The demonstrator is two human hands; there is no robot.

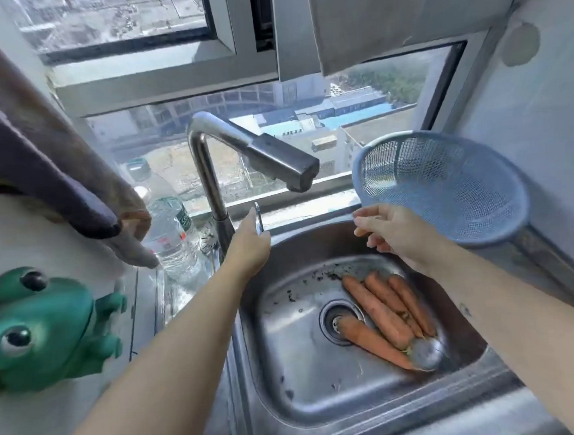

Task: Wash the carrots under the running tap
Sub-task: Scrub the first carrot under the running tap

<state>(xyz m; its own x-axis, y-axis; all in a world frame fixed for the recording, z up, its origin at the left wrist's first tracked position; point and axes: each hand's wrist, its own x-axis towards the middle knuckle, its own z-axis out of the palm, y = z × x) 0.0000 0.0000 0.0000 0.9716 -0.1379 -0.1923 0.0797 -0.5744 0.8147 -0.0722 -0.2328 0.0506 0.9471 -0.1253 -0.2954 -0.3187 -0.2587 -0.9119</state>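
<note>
Seen from the head camera, the carrots [384, 315] lie in the sink [304, 379] just right of the drain [337, 319], long axes slanting far-left to near-right, below and nearest the right hand [391, 231], which hovers loosely open and empty, while the left hand [249, 251] pinches the tap lever [258, 215].

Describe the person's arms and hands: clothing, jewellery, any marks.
The left forearm and right forearm are bare right to the frame edge, with no sleeves in view. Neither the left hand nor the right hand wears a glove, and no ring, watch or bracelet shows. The right forearm carries one small dark mark, too small to identify.
</note>
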